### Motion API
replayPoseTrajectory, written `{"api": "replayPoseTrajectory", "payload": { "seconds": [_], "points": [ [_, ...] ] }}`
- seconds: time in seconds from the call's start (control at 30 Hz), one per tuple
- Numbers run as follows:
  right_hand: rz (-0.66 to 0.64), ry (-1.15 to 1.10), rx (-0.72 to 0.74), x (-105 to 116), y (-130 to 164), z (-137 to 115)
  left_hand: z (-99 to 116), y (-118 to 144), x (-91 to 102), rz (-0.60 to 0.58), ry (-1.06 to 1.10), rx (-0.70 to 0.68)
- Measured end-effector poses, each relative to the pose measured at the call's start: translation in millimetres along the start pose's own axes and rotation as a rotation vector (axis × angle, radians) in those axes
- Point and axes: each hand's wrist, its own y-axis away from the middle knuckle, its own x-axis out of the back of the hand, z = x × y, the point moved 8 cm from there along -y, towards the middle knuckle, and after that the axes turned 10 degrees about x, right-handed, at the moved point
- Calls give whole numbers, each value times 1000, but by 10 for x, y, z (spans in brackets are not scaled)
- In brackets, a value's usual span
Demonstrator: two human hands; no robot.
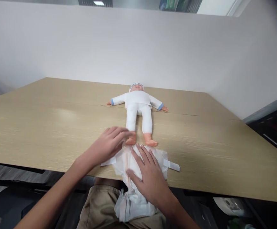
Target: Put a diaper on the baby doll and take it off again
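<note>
A pale brown, wood-grained tabletop (212,143) with a thin dark seam (181,114) carries a baby doll (138,99) in white long-sleeved clothes with blue cuffs, lying on its back, arms spread; just below its feet lies an unfolded white diaper (133,165), its lower part hanging past the near edge

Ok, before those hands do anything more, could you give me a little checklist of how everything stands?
1. Doll lying on its back: ok.
2. Diaper wholly on the table: not ok, its near end hangs over the edge.
3. Side tabs spread outward: ok.
4. Right hand laid on the diaper: ok.
5. Left hand clear of the doll's foot: cannot tell, blurred fingers overlap it.
</note>
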Motion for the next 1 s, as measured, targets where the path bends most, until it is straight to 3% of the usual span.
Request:
{"api": "replayPoseTrajectory", "payload": {
  "seconds": [0.07,0.2,0.33,0.47,0.6,0.73,0.87,1.0],
  "points": [
    [4,3,-1,-4,-5,6,-105,-424,-142,-10,-220,-62],
    [15,0,-3,-27,-1,28,-87,-947,-596,-215,-437,-341],
    [9,-5,-17,-51,8,49,-6,-1081,-841,-271,-380,-544],
    [-4,-9,-17,-59,8,62,67,-1131,-858,-205,-229,-636],
    [-50,-28,-3,-62,-52,143,127,-1298,-637,-188,-30,-603],
    [-121,-66,25,-90,-289,340,142,-1627,-87,-168,309,-468],
    [-164,-52,6,-152,-742,662,49,-1968,359,-173,501,-284],
    [-159,-20,20,-255,-1339,1009,-95,-2154,606,-88,577,-212]
  ]
}}
